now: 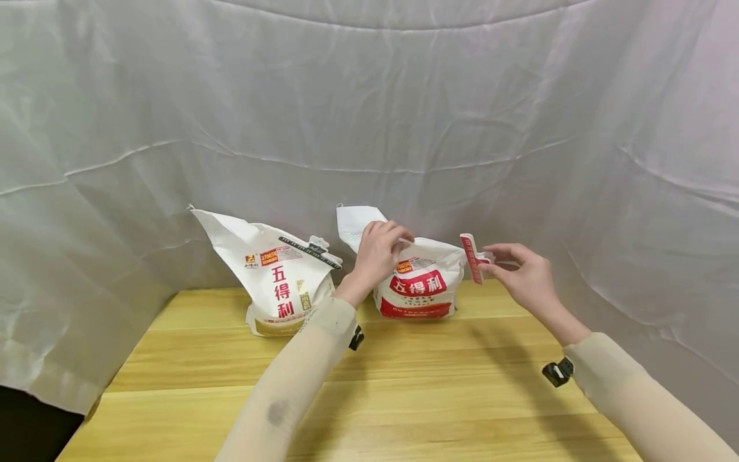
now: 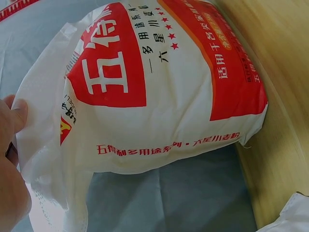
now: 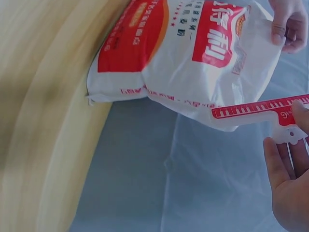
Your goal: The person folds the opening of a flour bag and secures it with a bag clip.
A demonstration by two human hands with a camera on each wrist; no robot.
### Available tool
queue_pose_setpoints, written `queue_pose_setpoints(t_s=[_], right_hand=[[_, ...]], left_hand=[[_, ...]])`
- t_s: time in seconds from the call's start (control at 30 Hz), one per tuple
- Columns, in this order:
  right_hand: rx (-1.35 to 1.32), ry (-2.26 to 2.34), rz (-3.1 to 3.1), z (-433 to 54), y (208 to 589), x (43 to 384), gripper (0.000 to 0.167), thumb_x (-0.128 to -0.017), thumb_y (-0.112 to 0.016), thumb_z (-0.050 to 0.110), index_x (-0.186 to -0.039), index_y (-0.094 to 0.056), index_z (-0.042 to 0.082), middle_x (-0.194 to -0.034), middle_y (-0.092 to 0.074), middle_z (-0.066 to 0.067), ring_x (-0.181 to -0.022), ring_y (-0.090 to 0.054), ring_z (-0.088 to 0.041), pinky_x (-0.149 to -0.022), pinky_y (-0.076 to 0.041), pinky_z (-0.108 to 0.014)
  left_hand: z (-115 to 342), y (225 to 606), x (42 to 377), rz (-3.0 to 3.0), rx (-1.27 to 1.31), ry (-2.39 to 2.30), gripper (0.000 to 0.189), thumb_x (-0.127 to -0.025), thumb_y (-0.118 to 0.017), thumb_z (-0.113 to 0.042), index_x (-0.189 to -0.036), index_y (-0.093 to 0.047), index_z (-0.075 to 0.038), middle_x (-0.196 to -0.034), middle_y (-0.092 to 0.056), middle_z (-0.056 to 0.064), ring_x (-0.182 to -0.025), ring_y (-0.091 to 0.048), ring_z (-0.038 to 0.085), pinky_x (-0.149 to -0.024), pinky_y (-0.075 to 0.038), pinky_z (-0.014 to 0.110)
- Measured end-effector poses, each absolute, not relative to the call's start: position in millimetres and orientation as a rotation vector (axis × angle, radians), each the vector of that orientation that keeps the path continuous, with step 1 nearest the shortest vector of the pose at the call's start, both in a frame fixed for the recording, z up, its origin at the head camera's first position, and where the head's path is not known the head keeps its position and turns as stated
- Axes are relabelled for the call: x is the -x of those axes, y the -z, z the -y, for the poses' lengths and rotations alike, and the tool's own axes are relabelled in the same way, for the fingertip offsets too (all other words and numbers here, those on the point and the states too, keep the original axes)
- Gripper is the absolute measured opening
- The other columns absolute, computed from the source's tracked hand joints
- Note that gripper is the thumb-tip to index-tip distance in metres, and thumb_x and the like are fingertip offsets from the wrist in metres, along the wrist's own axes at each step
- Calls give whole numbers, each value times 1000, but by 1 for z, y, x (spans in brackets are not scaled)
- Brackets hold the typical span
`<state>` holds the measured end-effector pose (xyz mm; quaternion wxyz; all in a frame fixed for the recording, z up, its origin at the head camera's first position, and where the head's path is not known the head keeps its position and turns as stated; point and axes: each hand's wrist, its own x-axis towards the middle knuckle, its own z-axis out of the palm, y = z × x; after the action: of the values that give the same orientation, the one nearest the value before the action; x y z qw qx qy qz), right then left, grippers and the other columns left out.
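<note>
A white flour bag with red panels (image 1: 420, 282) stands at the back of the table, its top folded over. My left hand (image 1: 378, 251) pinches the top edge of this bag between thumb and fingers; in the left wrist view the thumb (image 2: 19, 116) lies on the white paper. To the bag's right, my right hand (image 1: 522, 274) holds a red-and-white sealing clip (image 1: 471, 258) by its handle. In the right wrist view the clip's long bar (image 3: 256, 107) overlaps the upper corner of the bag.
Left of my left forearm stands a second flour bag (image 1: 268, 276), with a black-and-white clip (image 1: 312, 251) across its slanting top. Behind the wooden table (image 1: 439, 398) hangs a grey curtain (image 1: 369, 96), close to both bags.
</note>
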<state>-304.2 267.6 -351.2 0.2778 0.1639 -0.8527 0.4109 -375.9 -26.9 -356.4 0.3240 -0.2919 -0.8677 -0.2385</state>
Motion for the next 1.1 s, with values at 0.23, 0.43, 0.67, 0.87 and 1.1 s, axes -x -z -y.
queue_pose_setpoints(t_s=[0.23, 0.43, 0.67, 0.87, 1.1], right_hand=[[-482, -1040, 2303, -268, 338, 314, 31, -86, -85, 7, -114, -75, -1, -108, -75, -20, -85, -60, 17, -74, -51, -4], [-551, -962, 2319, -268, 327, 323, 29, -83, -86, 1, -110, -75, -2, -109, -75, -19, -82, -58, 21, -72, -50, -4], [-621, -871, 2367, -264, 316, 330, 27, -81, -88, 2, -107, -78, 2, -101, -75, -16, -85, -73, -11, -72, -50, -3], [-656, -803, 2379, -261, 310, 338, 25, -80, -87, -2, -104, -80, 3, -98, -77, -14, -83, -74, -22, -70, -48, -2], [-731, -781, 2367, -256, 303, 345, 21, -78, -89, -1, -97, -80, 3, -94, -78, -13, -78, -75, -31, -64, -47, -3]], left_hand=[[27, 356, 376, 2277, 773, 623, 13, -97, -71, -11, -107, -74, -19, -102, -70, -3, -102, -60, 20, -109, -39, 39], [27, 356, 376, 2274, 775, 623, 13, -97, -71, -11, -107, -75, -19, -101, -70, -3, -102, -60, 20, -108, -40, 39], [27, 356, 375, 2265, 766, 617, 13, -97, -72, -11, -106, -75, -19, -100, -70, -3, -101, -59, 20, -107, -40, 39], [27, 356, 375, 2262, 768, 612, 12, -97, -72, -11, -106, -75, -19, -101, -70, -3, -101, -59, 20, -106, -40, 38], [27, 356, 373, 2263, 770, 624, 13, -97, -72, -10, -106, -75, -18, -101, -70, -2, -101, -60, 21, -106, -41, 39]])
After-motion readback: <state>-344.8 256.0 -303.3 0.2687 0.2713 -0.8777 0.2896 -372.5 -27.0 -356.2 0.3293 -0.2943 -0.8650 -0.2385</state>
